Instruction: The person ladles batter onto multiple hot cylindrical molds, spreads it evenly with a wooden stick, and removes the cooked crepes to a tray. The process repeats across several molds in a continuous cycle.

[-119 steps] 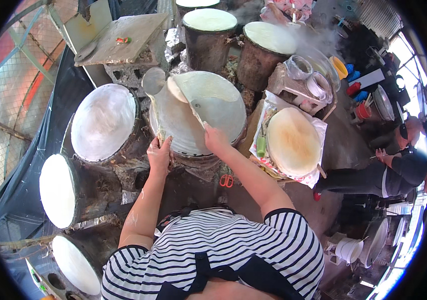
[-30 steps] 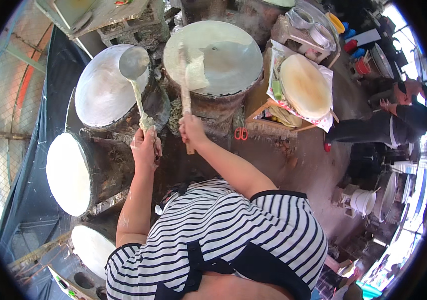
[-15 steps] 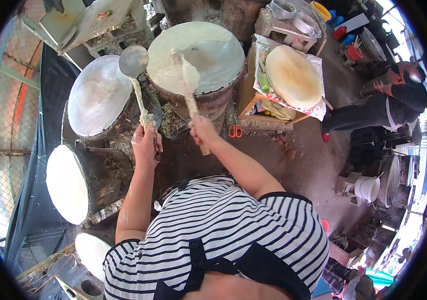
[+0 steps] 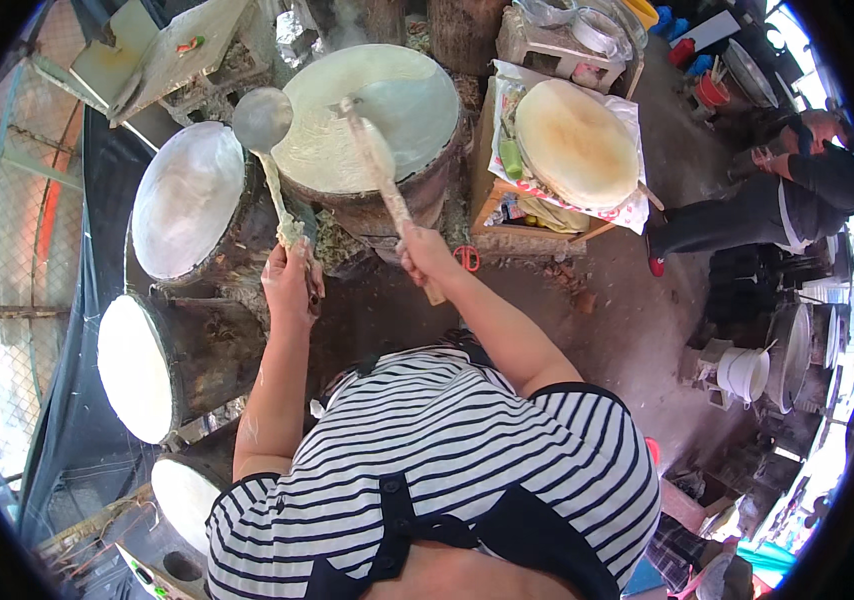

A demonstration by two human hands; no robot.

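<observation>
My left hand (image 4: 289,284) is closed round the batter-coated handle of a metal ladle (image 4: 263,119). The ladle's round bowl hangs between two round griddles. In my right hand (image 4: 429,262) is a flat wooden spreader (image 4: 377,160), gripped near its lower end. Its blade, smeared with batter, reaches over the large round griddle (image 4: 427,150) in front of me. Pale batter (image 4: 322,150) covers the left and far parts of that griddle; a grey, thinner-looking area shows on the right. Whether the blade touches the surface I cannot tell.
More round griddles (image 4: 190,200) with white surfaces curve down my left side. To the right, a wooden stand (image 4: 487,215) bears a stack of browned round flatbreads (image 4: 577,145). Red-handled scissors (image 4: 466,258) are near its base. Another person (image 4: 787,190) is at the far right.
My right hand and the spreader have shifted slightly right across the griddle. My left hand keeps its grip on the ladle. The whole view has shifted a little.
</observation>
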